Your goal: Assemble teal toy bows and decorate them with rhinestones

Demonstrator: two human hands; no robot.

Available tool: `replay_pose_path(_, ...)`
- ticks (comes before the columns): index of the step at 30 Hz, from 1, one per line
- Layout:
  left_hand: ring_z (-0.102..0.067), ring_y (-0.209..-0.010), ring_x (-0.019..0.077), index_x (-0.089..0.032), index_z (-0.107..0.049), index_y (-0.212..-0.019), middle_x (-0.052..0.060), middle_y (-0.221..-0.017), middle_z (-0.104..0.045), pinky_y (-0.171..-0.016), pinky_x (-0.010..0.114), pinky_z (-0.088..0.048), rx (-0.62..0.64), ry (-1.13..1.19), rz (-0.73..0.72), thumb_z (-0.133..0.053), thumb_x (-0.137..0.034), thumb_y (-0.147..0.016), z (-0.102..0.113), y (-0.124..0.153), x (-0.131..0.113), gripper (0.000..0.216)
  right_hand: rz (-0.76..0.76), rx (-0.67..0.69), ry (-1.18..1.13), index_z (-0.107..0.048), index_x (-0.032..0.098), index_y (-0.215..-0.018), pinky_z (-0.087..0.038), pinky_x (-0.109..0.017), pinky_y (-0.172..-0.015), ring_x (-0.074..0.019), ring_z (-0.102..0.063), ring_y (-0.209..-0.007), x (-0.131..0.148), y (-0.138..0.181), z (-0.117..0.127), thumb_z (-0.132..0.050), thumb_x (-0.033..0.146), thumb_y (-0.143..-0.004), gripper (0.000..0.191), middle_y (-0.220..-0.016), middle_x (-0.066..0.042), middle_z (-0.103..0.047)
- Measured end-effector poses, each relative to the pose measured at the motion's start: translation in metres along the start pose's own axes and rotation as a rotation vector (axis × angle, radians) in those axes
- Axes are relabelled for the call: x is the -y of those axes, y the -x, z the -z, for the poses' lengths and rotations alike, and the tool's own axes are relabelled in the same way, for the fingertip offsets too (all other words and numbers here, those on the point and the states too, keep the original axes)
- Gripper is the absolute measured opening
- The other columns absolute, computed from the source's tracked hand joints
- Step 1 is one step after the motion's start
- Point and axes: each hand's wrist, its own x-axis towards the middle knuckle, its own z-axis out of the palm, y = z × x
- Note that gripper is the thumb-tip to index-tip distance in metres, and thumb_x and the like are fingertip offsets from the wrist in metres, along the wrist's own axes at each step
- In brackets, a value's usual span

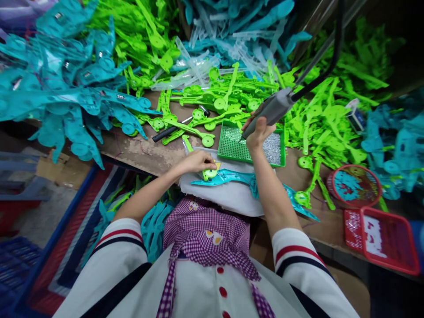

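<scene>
My left hand [198, 161] presses its curled fingers down on a small green round part [210, 174] that sits on a long teal plastic piece [232, 177]. That piece lies on a white cloth pad [228, 198] at the bench edge. My right hand [259, 130] is closed around a grey powered screwdriver [273, 109] hanging from a black cable. Its tip points into a green tray [232, 145] holding small silver screws [272, 148].
Heaps of teal parts [62, 88] fill the left and heaps of green parts [318, 119] the back and right. Black pens [168, 131] lie on the wooden bench [145, 152]. Red baskets [380, 238] stand at the right. Blue and red crates [39, 238] sit below left.
</scene>
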Motion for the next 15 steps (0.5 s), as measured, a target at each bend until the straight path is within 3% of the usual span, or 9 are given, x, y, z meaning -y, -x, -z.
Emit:
replay_pose_path(10, -0.068, -0.078, 0.0159, -0.023, -0.08, -0.088, 0.002, -0.089, -0.078, -0.066, 0.026, -0.041, -0.016, -0.015, 0.011, -0.071, -0.044, -0.085, 0.001, 0.0, -0.003, 0.023, 0.016, -0.061, 0.043, -0.059, 0.027, -0.086, -0.039, -0.031, -0.044, -0.0135, -0.052, -0.045, 0.005, 0.0, 0.0, -0.041, 0.088, -0.075, 0.065, -0.057, 0.005, -0.046)
replay_pose_path(15, -0.068, -0.078, 0.0163, -0.022, -0.08, -0.087, 0.003, -0.089, -0.078, -0.065, 0.027, -0.04, -0.015, -0.028, 0.019, -0.07, -0.046, -0.085, 0.002, 0.0, -0.005, 0.026, 0.037, -0.124, -0.034, -0.059, 0.025, -0.085, -0.036, -0.028, -0.04, -0.0119, -0.047, -0.041, 0.043, -0.005, -0.001, -0.044, 0.086, -0.076, 0.063, -0.057, 0.005, -0.044)
